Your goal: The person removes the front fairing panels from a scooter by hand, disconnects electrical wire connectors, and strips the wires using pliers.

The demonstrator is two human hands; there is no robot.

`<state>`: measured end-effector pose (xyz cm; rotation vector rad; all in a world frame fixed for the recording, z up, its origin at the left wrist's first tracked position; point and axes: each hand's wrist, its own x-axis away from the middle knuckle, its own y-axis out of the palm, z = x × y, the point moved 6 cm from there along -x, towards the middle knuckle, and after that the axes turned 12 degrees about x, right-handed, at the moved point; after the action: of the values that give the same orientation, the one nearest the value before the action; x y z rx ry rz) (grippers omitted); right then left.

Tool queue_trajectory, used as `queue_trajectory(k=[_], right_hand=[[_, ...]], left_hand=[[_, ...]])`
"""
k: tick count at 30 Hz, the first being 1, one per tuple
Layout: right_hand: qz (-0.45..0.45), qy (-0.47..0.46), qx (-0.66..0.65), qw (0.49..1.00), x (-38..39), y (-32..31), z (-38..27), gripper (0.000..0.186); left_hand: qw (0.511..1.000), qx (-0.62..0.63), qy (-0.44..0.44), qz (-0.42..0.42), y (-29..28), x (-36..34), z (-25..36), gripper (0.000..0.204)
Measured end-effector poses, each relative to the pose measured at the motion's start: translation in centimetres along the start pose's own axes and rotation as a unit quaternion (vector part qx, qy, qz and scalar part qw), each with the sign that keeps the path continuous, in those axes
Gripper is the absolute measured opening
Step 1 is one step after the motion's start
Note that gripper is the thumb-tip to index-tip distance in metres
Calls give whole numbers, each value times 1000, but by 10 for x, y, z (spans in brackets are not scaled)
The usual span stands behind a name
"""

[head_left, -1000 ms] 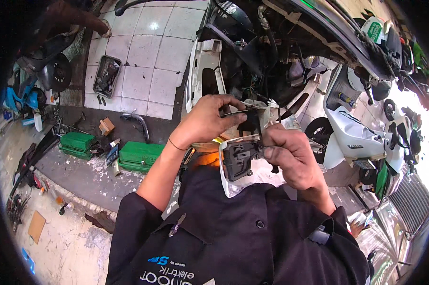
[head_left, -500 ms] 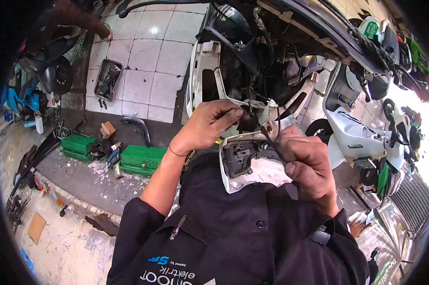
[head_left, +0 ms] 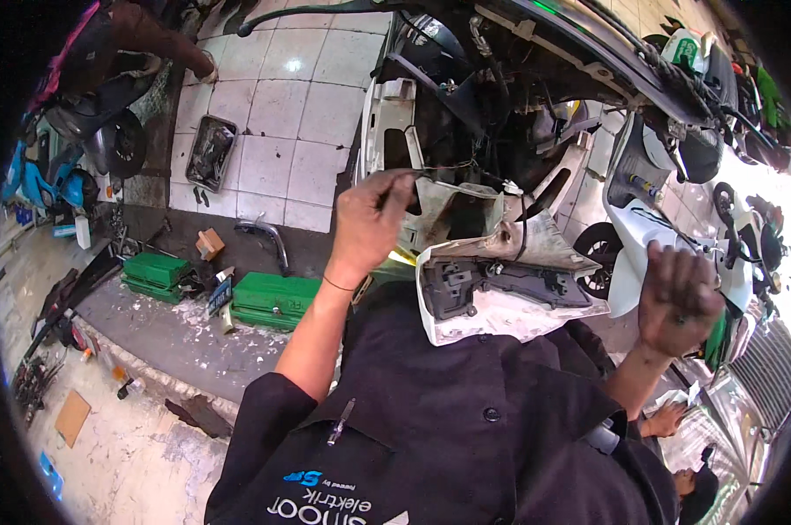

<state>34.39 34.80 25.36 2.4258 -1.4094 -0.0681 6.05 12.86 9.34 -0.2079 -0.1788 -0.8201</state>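
My left hand [head_left: 373,214] pinches what looks like a thin wire above the left side of the scooter's opened white body [head_left: 386,122]. A white panel [head_left: 509,328] with a black plastic fitting [head_left: 452,289] on its inner face rests against my front, below that body. A black cable [head_left: 522,210] hangs over the panel. My right hand [head_left: 680,302] is raised to the right of the panel, its fingers curled; what they hold, if anything, I cannot make out.
Green metal boxes [head_left: 268,297] and a chrome tube [head_left: 277,245] lie at left, beside a black tray [head_left: 211,149] on tiles. More scooters [head_left: 119,149] stand left and right [head_left: 632,271]. A person's leg [head_left: 181,52] is at upper left; another person's hand [head_left: 662,420] is at lower right.
My right hand has moved right, away from the panel, uncovering more of its black fitting. My left hand has shifted slightly and stays pinched.
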Motion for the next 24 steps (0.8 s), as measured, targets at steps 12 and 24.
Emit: queue_trajectory(k=[12, 24], right_hand=[[-229, 253, 732, 589, 32, -66, 62, 24], [-120, 68, 618, 774, -19, 14, 91, 41]], left_hand=[[985, 146, 58, 66, 5, 21, -2, 27], [991, 93, 91, 21, 10, 20, 4, 20]])
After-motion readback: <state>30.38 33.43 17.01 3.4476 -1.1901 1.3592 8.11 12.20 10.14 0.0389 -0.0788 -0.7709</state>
